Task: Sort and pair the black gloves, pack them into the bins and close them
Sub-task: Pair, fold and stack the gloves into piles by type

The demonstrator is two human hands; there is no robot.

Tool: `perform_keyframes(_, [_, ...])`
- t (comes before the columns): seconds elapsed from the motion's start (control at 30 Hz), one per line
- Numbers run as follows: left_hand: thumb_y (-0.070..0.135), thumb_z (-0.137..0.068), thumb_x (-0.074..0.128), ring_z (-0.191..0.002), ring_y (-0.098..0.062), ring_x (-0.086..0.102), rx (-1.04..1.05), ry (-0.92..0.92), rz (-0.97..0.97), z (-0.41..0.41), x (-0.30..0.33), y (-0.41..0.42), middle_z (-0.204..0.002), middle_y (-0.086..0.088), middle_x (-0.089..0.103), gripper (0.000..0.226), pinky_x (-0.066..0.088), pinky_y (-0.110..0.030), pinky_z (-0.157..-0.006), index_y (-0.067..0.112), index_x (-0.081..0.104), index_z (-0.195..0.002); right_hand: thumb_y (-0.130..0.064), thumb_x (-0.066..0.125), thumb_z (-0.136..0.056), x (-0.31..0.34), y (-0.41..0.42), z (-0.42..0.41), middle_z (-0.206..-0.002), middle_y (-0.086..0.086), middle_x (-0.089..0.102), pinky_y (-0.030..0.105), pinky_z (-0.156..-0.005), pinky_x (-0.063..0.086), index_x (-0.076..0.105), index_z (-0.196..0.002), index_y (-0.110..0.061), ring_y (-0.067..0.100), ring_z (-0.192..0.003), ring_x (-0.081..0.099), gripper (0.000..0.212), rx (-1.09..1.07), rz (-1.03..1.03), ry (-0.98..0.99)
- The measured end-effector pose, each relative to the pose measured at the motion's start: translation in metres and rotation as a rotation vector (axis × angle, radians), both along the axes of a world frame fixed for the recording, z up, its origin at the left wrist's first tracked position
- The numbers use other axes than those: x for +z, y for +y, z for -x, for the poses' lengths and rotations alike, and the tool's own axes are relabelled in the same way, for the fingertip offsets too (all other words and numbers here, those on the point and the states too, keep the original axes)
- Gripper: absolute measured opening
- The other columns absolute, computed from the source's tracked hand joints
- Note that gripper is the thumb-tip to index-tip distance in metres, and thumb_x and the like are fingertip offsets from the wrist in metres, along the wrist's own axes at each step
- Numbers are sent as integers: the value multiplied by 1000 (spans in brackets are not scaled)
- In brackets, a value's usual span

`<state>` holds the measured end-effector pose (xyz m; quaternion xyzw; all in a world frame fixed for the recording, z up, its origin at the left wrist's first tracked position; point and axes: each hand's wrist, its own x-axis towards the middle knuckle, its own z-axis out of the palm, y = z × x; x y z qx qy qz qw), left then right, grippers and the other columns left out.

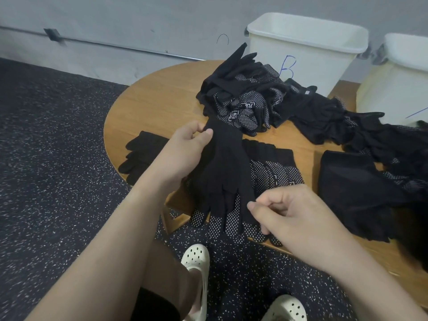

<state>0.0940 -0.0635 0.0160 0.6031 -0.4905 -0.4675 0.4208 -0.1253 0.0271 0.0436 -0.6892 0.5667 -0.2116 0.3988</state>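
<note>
The round wooden counter [150, 98] stands on speckled dark floor [46, 158] by a grey wall [115, 19]; two white bins [305, 49] wait at its far edge. Over the near edge, the left hand [183, 151] pinches a black glove [224, 172] by its cuff and the right hand [298, 218] pinches a fingertip, probably stretching it flat for pairing.

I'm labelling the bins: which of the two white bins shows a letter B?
The left white bin, behind the glove pile, has a blue B on its front. The right bin, cut off by the frame edge, shows only a blue stroke.
</note>
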Motion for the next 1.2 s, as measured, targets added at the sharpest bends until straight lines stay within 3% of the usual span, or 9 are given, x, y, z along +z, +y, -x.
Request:
perform_keyframes(0.07, [36, -106, 54, -73, -14, 71, 13, -54, -17, 3, -2, -3, -76, 3, 73, 19, 55, -30, -61, 25, 59, -91, -39, 63, -96, -1, 0, 0, -47, -9, 60, 14, -40, 32, 67, -58, -33, 3, -34, 44, 39, 2, -28, 5])
perform_keyframes(0.13, [36, -105, 56, -72, -13, 67, -4, -135, -50, 7, -4, -5, -81, 3, 71, 13, 49, -28, -58, 28, 55, -95, -38, 63, -98, -2, 0, 0, -42, -10, 55, 15, -39, 30, 66, -56, -34, 4, -33, 42, 42, -3, -52, 30])
perform_keyframes(0.3, [32, -102, 63, -80, -19, 69, 2, -162, -37, 16, -3, -8, -92, -7, 73, 8, 52, -32, -66, 25, 61, -98, -40, 62, -98, -4, -1, 1, -45, -7, 56, 18, -40, 31, 66, -56, -34, 4, -34, 41, 43, -6, -62, 63])
perform_keyframes(0.43, [29, -102, 63, -80, -26, 67, -12, -142, -11, 17, 0, -6, -100, -23, 74, 10, 59, -47, -75, 20, 64, -101, -39, 63, -98, -4, -1, 2, -43, -10, 54, 17, -41, 30, 66, -57, -38, 5, -34, 40, 41, -2, -43, 50])
perform_keyframes(0.57, [28, -104, 61, -82, -33, 70, -28, -131, -10, 17, 2, -5, -99, -20, 76, 12, 59, -52, -78, 17, 64, -100, -38, 63, -97, -5, -1, 2, -43, -11, 54, 18, -40, 31, 65, -56, -41, 5, -35, 40, 41, -9, -7, 51])
perform_keyframes(0.8, [26, -104, 61, -75, -20, 74, 22, -94, 25, 19, 0, -8, -85, -2, 78, 18, 56, -36, -63, 28, 64, -87, -34, 66, -95, -8, -2, 4, -44, -12, 52, 16, -44, 36, 64, -57, -24, 5, -38, 41, 39, -44, 82, 29])
perform_keyframes(0.93, [28, -100, 67, -91, -32, 74, 58, -163, -8, 22, -6, -12, -97, -10, 77, 7, 62, -50, -82, 24, 67, -95, -37, 64, -97, -13, -4, 5, -46, -11, 54, 14, -47, 37, 66, -59, -25, 5, -40, 45, 40, -35, 52, 80])
perform_keyframes(1.07, [30, -98, 71, -98, -25, 71, 98, -199, -27, 24, -9, -16, -106, -6, 75, 14, 56, -36, -77, 22, 70, -110, -39, 63, -98, -18, -7, 5, -50, -5, 60, 13, -43, 34, 68, -60, -24, 4, -38, 44, 41, -38, 9, 95])
perform_keyframes(1.2, [32, -96, 73, -84, -17, 64, 127, -252, -12, 26, -12, -17, -89, 0, 66, 20, 44, -26, -61, 22, 69, -112, -48, 61, -96, -18, -10, 7, -57, 1, 67, 18, -41, 36, 70, -62, -24, 3, -39, 44, 43, -32, 0, 83])
